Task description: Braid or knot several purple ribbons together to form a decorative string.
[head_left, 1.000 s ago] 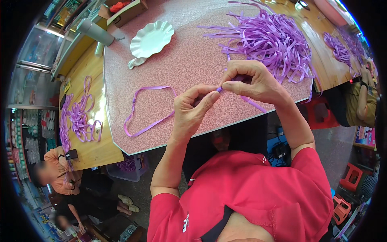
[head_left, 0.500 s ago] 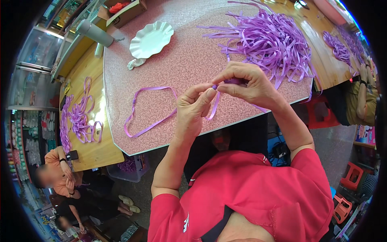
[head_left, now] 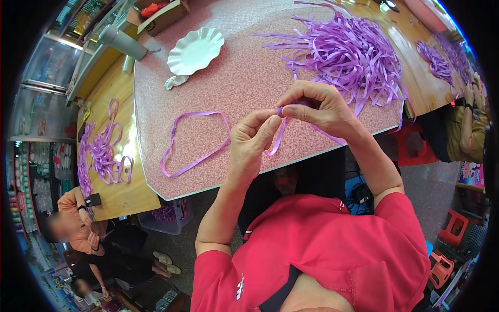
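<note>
At frame centre, the left hand (head_left: pixel 248 138) and right hand (head_left: pixel 328 108) pinch a purple ribbon (head_left: pixel 279 138), a strand newly drooping below, suggesting the handwork remains unfinished.

A pale, scallop-edged dish (head_left: pixel 196 51) lies on the pink-speckled table (head_left: pixel 244 67), near a grey cylindrical tumbler (head_left: pixel 122 41) and an open brown cardboard box (head_left: pixel 166 18) holding bright red material (head_left: pixel 154 9). Rightward, a red plastic stool (head_left: pixel 425 155) stands on the grey floor (head_left: pixel 423 192).
</note>
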A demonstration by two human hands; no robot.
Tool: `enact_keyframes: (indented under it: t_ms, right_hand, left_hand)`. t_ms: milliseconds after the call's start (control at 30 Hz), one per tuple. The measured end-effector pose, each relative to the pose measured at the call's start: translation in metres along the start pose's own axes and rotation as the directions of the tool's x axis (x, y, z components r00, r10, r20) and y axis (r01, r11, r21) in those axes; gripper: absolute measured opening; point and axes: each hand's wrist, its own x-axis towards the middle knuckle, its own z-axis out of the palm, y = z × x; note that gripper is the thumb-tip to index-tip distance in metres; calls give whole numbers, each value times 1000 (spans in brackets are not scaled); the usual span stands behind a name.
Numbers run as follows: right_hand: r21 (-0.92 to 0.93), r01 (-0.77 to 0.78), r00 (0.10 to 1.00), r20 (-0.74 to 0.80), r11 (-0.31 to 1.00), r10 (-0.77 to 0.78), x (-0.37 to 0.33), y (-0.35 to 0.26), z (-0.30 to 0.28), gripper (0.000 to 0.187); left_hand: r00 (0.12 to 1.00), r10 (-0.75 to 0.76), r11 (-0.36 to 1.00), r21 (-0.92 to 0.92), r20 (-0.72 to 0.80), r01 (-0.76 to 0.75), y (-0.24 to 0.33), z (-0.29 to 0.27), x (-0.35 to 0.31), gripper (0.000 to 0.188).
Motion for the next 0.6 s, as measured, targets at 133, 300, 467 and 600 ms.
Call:
enact_keyframes:
  t_ms: [133,300,467,600]
  right_hand:
    - [-18,-25,1000,-6,1000,25,-1,2,0,16]
    - [61,-11,1000,-23,998,13,-2,6,6,17]
    - [-23,43,999,-31,999,-43,-2,8,7,14]
    - [-167,103,992,-57,981,-114,3,10,7,12]
  left_hand:
    - [994,95,993,74,-49,-91,-2,5,0,19]
    - [992,116,993,35,-57,-114,-4,3,-1,18]
    - [992,111,992,70,-64,-107,-6,2,-2,19]
    - [996,-18,999,-30,-88,16,-6,1,3,18]
